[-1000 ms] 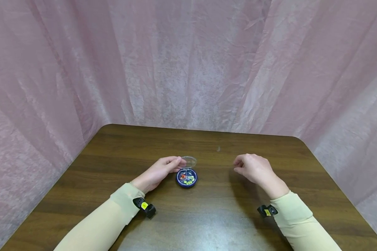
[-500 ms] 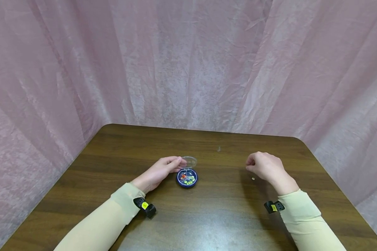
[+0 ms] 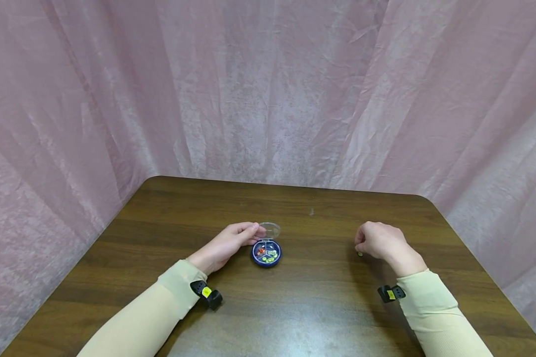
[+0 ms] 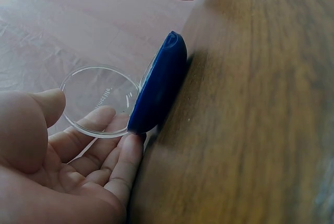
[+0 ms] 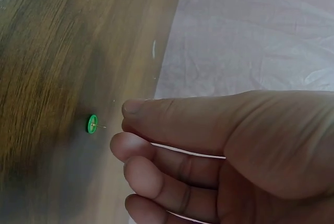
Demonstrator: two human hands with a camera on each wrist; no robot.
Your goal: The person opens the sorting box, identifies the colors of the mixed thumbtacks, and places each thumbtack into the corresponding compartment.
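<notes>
A small round blue case (image 3: 266, 254) with a clear hinged lid (image 3: 270, 230) sits on the table, lid raised. Inside, divided compartments hold red and yellow-green pieces. My left hand (image 3: 227, 244) holds the case at its lid, thumb at the lid's rim and fingers behind it; a fingertip touches the blue base (image 4: 159, 88). My right hand (image 3: 381, 243) is low over the table on the right, fingers bent, with a narrow gap between thumb (image 5: 172, 117) and index fingertip. Just beyond these fingertips a green thumbtack (image 5: 92, 124) lies on its head, pin up, apart from them.
The brown wooden table (image 3: 295, 297) has rounded far corners. Behind it hangs a pink curtain (image 3: 268, 99). A small pale mark (image 3: 311, 211) shows near the table's far edge. Both wrists carry a black strapped camera (image 3: 207, 294).
My right hand has moved to the right, away from the case, then down beside the thumbtack, which came into view on the table. My left hand and the case stay put.
</notes>
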